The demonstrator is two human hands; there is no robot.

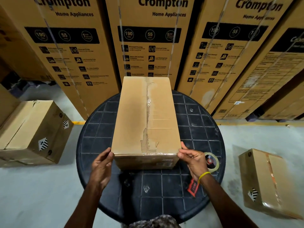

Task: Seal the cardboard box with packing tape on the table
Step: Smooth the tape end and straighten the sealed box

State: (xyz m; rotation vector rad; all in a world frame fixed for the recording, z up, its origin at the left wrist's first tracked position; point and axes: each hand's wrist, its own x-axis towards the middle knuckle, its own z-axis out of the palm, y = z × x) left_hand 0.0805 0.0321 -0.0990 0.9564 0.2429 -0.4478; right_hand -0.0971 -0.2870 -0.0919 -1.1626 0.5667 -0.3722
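A long brown cardboard box lies lengthwise on the round black table, its top flaps closed along a torn centre seam with scraps of old tape. My left hand rests with fingers spread against the box's near left corner. My right hand touches the near right corner, fingers apart, a yellow band on the wrist. Neither hand holds anything. A roll of clear packing tape lies flat on the table just right of my right hand, partly hidden by it.
A red-and-black label lies on the table under my right wrist. Smaller cardboard boxes sit on the floor at left and right. Tall Crompton cartons form a wall right behind the table.
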